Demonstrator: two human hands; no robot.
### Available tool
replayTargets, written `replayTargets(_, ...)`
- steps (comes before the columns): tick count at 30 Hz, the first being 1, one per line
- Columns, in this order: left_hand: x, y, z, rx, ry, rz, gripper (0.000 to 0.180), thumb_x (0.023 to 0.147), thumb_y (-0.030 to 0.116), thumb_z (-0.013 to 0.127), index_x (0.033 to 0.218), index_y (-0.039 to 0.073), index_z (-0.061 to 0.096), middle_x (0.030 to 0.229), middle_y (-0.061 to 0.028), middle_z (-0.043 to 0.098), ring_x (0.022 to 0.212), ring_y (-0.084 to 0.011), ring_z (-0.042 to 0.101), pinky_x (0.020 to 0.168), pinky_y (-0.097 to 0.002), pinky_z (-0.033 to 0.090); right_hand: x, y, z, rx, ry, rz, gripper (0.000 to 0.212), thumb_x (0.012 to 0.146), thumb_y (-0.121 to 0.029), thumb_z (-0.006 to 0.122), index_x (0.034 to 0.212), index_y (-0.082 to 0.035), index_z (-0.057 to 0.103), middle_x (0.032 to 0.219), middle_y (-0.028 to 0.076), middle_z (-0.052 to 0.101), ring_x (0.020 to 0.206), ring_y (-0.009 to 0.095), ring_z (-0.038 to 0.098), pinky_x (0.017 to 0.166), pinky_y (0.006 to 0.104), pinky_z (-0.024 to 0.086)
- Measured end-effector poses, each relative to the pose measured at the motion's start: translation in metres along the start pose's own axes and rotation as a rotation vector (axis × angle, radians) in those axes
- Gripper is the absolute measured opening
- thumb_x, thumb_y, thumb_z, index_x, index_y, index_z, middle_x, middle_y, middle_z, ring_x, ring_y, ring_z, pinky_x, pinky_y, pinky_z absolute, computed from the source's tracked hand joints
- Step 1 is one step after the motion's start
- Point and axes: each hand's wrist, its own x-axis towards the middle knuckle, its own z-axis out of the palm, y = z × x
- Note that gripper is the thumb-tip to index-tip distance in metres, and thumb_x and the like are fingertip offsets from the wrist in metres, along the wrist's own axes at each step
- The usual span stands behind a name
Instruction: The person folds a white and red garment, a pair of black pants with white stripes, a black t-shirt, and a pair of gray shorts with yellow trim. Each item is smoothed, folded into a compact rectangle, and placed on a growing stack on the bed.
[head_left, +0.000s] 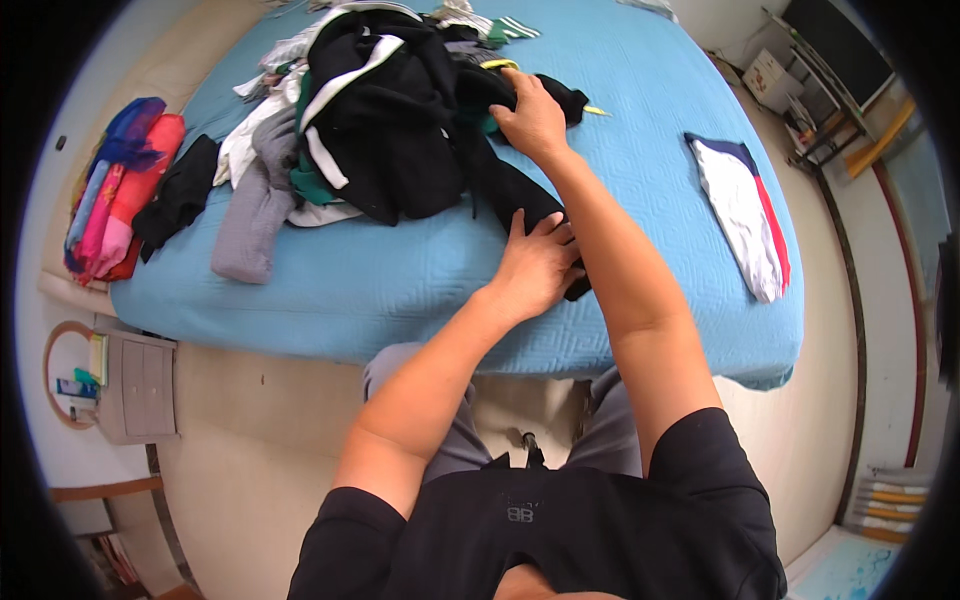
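A black garment with white stripes (385,130) lies heaped on the blue bedspread (400,290). A long black sleeve or leg (512,195) stretches from the heap toward the near edge of the bed. My left hand (535,262) rests on its near end, fingers spread over the cloth. Farther off, my right hand (533,115) is over dark clothing at the heap's right side. Its thumb and fingers are apart, and I see nothing gripped between them. The right forearm partly covers the black cloth's near end.
Grey (245,225) and white clothes (262,125) lie left of the heap, with a black cloth (178,195) and colourful folded textiles (120,190) beyond. White trousers or a sleeve with red and navy (740,215) lies at right. A grey cabinet (140,385) stands near the bed.
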Motion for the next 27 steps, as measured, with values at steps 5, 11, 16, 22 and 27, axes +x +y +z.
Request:
replayTargets(5, 0.024, -0.004, -0.015, -0.007, -0.134, -0.175, 0.049, 0.096, 0.030, 0.057, 0.140, 0.011, 0.050, 0.140, -0.0119, 0.053, 0.136, -0.0294, 0.043, 0.109, -0.0721, 0.028, 0.029, 0.028, 0.037, -0.171, -0.142, 0.133, 0.046, 0.081, -0.033, 0.073, 0.124, -0.017, 0.067, 0.121, 0.011, 0.068, 0.116, 0.030, 0.061, 0.095, 0.0474, 0.049)
replayTargets(11, 0.004, -0.022, -0.018, 0.152, -0.162, -0.235, 0.058, 0.094, 0.030, 0.059, 0.145, 0.008, 0.044, 0.146, -0.0116, 0.049, 0.136, -0.0312, 0.044, 0.109, -0.0729, 0.028, 0.012, -0.042, 0.035, 0.494, -0.031, 0.354, 0.047, 0.084, -0.045, 0.071, 0.113, -0.008, 0.072, 0.104, 0.012, 0.073, 0.104, 0.029, 0.067, 0.089, 0.0359, 0.051)
replayTargets(16, 0.002, -0.023, -0.007, 0.073, -0.078, -0.183, 0.065, 0.092, 0.026, 0.062, 0.152, 0.013, 0.038, 0.153, -0.0113, 0.043, 0.140, -0.0331, 0.041, 0.111, -0.0727, 0.024, 0.025, -0.095, 0.020, 0.721, -0.246, 0.416, 0.064, 0.081, -0.020, 0.072, 0.139, -0.003, 0.052, 0.114, 0.014, 0.065, 0.102, 0.025, 0.062, 0.079, 0.0432, 0.051)
replayTargets(22, 0.006, -0.053, 0.007, 0.051, 0.095, -0.285, 0.075, 0.074, 0.058, 0.074, 0.121, 0.002, 0.065, 0.131, -0.0188, 0.059, 0.135, -0.0388, 0.044, 0.115, -0.0581, 0.026, 0.035, -0.083, -0.090, 1.615, -0.011, 0.267, 0.021, 0.083, -0.011, 0.062, 0.104, -0.007, 0.061, 0.096, 0.007, 0.067, 0.089, 0.022, 0.066, 0.079, 0.0373, 0.055)
replayTargets(27, -0.002, -0.059, -0.006, 0.081, -0.019, -0.413, 0.082, 0.078, 0.060, 0.072, 0.133, 0.001, 0.058, 0.145, -0.0207, 0.051, 0.143, -0.0341, 0.038, 0.119, -0.0473, 0.025, -0.034, -0.009, -0.223, 2.132, -0.078, -0.031, 0.047, 0.083, -0.005, 0.059, 0.127, 0.010, 0.055, 0.130, 0.026, 0.060, 0.124, 0.038, 0.057, 0.118, 0.0564, 0.035)
